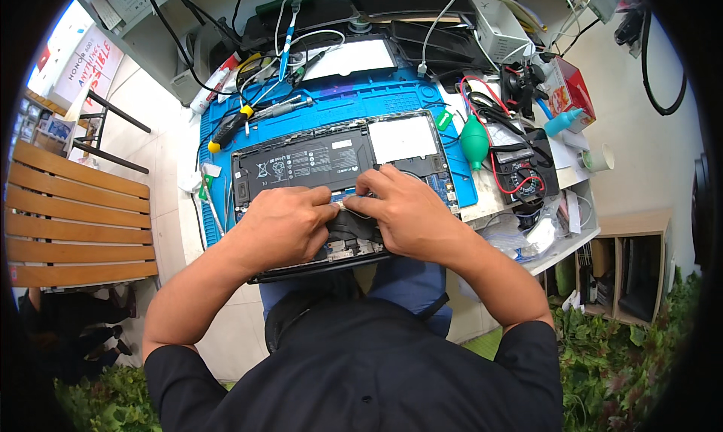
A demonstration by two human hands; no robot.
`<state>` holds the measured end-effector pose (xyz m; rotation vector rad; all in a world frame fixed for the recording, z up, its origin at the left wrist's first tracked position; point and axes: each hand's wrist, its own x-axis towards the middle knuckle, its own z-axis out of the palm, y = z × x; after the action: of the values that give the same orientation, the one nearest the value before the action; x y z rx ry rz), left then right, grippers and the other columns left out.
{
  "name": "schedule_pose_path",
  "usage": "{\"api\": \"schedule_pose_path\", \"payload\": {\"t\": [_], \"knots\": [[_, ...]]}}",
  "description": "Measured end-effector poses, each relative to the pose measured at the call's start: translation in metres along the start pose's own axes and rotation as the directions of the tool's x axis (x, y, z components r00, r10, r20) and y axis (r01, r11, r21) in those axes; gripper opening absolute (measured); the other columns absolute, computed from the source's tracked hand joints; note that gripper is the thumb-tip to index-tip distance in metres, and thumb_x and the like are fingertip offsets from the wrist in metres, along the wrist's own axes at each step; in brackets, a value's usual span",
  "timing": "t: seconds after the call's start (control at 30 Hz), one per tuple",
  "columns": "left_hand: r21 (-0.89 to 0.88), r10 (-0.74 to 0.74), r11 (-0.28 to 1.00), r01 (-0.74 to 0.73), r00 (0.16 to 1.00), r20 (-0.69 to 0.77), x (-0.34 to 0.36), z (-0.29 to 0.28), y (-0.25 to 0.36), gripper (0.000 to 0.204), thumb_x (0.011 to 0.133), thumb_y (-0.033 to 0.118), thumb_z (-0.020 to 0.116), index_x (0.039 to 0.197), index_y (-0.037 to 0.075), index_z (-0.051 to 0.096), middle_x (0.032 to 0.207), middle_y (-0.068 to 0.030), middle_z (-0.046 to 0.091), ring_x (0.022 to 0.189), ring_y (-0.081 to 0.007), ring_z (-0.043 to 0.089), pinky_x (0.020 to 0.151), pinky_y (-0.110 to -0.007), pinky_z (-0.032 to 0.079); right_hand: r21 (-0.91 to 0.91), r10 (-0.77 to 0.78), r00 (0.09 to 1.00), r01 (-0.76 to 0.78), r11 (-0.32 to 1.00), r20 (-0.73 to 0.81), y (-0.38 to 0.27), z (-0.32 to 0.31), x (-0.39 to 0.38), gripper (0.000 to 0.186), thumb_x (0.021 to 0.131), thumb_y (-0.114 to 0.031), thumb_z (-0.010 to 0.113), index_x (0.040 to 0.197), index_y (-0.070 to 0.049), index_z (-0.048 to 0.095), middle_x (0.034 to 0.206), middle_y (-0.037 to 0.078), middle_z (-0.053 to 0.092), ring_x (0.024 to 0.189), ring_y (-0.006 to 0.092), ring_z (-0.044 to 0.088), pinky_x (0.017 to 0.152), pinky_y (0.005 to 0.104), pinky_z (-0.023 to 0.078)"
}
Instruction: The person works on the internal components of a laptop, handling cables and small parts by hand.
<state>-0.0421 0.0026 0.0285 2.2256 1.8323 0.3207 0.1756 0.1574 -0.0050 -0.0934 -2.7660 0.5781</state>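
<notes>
An opened tablet or laptop body point(438, 163) lies across the near edge of the bench, its inner parts showing. A flat black battery point(309, 158) fills much of its far side, with a white square panel point(403, 137) to the right. My left hand point(290, 222) is closed, thumb and fingertips pressed together just below the battery's near edge. Close beside it, my right hand point(399, 212) has its fingers curled in at the same spot. Whatever the fingertips pinch is too small and hidden to name. Black material point(351, 227) shows between the hands.
A blue work mat point(331, 100) lies under the device. On it rests a yellow-black screwdriver point(232, 128). To the right are a green air blower point(474, 142), a meter with a dial point(527, 177) and red leads, and a light-blue bottle point(563, 122). A slatted wooden bench point(79, 213) stands left.
</notes>
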Motion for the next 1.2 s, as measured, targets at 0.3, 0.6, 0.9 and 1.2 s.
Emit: {"api": "schedule_pose_path", "payload": {"t": [0.3,0.6,0.9,1.2], "knots": [[-0.081,-0.013,0.997,0.01,0.999,-0.044,0.005,0.0,-0.008,0.026,0.087,0.014,0.081,0.112,0.005,0.087,0.103,-0.0115,0.074,0.097,-0.0332,0.075,0.086,-0.044,0.062,0.067,0.04,0.978,-0.027,0.997,-0.203,-0.014,0.011,-0.035,0.03,0.086,-0.008,0.085,0.115,-0.006,0.08,0.104,0.008,0.071,0.096,0.0298,0.067,0.085,0.0422,0.055],[-0.088,0.036,0.995,-0.052,0.984,-0.175,0.002,0.004,0.005,0.046,0.079,0.026,0.096,0.119,0.006,0.085,0.111,-0.0116,0.075,0.104,-0.0325,0.075,0.091,-0.043,0.062,-0.05,-0.047,0.935,0.031,0.998,-0.351,-0.035,0.036,-0.033,0.026,0.084,-0.003,0.08,0.109,0.0,0.076,0.099,0.008,0.07,0.093,0.0273,0.067,0.08,0.0407,0.054],[-0.113,0.129,0.982,-0.149,0.978,-0.165,0.0,0.011,-0.003,0.03,0.074,0.011,0.09,0.101,0.008,0.079,0.102,-0.0071,0.075,0.091,-0.0303,0.077,0.078,-0.04,0.063,0.008,-0.025,0.913,0.031,0.999,-0.408,-0.037,0.038,-0.031,0.028,0.089,-0.01,0.085,0.113,0.001,0.074,0.102,0.011,0.071,0.09,0.0276,0.068,0.077,0.0391,0.054],[-0.245,-0.038,0.97,0.002,0.989,-0.143,-0.01,0.005,0.002,0.027,0.08,0.014,0.094,0.099,0.006,0.076,0.096,-0.0092,0.075,0.087,-0.0305,0.078,0.075,-0.04,0.063,0.737,0.577,0.812,-0.335,0.587,-0.09,-0.052,0.018,-0.019,0.046,0.099,-0.016,0.088,0.133,0.004,0.066,0.082,0.012,0.077,0.067,0.0185,0.072,0.062,0.0351,0.054]]}}
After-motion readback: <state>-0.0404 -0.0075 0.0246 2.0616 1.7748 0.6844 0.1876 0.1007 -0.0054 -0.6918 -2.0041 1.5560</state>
